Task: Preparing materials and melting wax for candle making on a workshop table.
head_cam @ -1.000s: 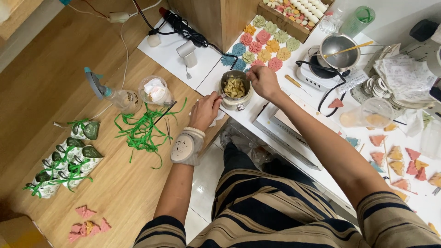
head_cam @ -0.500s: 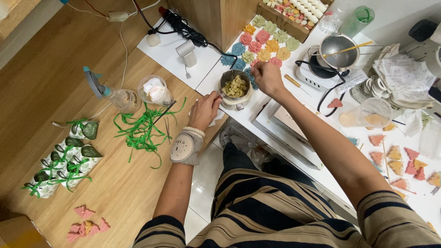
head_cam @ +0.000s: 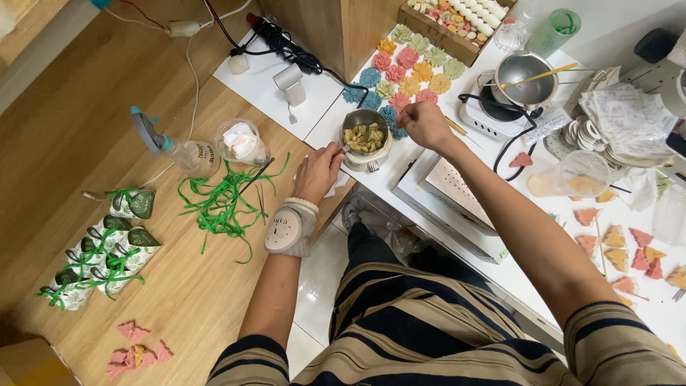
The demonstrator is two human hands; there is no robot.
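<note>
Metal cup (head_cam: pixel 366 139) on white table edge, part-filled with pale yellow chunks. Left hand (head_cam: pixel 318 171) pinches cup's handle. Right hand (head_cam: pixel 426 123) closed beside cup rim; contents unclear. Coloured flower shapes (head_cam: pixel 409 70) already laid out behind cup.

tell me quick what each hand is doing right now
Left hand: fingers at the handle side of the metal cup; whether the grip is closed cannot be told.
Right hand: fingers curled beside the cup; anything held cannot be told.
</note>
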